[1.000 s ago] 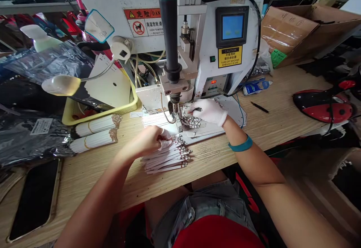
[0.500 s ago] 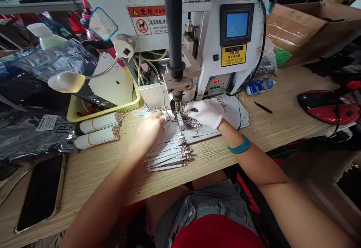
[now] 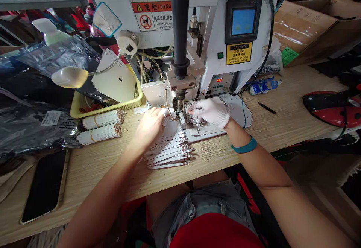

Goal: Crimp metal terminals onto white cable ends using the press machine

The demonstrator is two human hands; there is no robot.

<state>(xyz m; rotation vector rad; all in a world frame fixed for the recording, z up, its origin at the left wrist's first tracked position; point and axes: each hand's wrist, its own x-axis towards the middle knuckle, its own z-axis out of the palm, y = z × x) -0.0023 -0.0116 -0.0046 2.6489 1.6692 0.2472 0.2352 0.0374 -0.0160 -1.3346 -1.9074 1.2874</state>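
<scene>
Centre frame: left hand (image 3: 150, 122) presses one white strip (image 3: 172, 125) flat beneath the press head (image 3: 179, 99); gloved right hand (image 3: 211, 111) pinches small clips (image 3: 191, 119), count indistinct. Two banded bundles (image 3: 101, 125) lie left of centre.

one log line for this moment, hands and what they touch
left hand: on white strip at machine head | right hand, white glove: on small metal clips | fanned white strips: on wooden table

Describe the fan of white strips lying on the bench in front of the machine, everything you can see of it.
The white strips are flat, narrow and paper-like, each ending in a small metal-looking tip at its right end. They lie overlapped in a loose fan on the wooden bench, tips pointing right. The left hand rests over their upper end, beside the machine's press head; the lower ones lie untouched.
</scene>
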